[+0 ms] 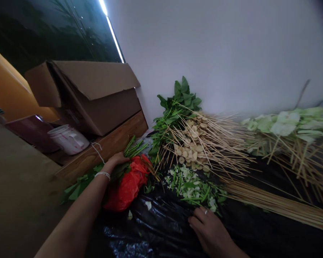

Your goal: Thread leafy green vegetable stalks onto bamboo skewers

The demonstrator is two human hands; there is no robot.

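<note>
My left hand (118, 158) is closed round a bunch of leafy greens. Its cut stems (135, 147) stick out beyond my fingers, and broad leaves (76, 189) show on the other side of my forearm. Right beside it lies a crumpled red plastic bag (126, 188). My right hand (204, 220), a ring on one finger, is low over the black plastic sheet (164, 218) with its fingers curled together; the fingertips are hidden. Just beyond it is a heap of chopped greens and white bits (190, 184).
Skewered pale round slices (191, 154) lie behind the heap, near upright leafy greens (181, 98). Bare skewers (280, 206) stretch right, below skewered cabbage-like leaves (285, 123). At left, a cardboard box (110, 109) and plastic jar (70, 139) stand on a wooden ledge (123, 134).
</note>
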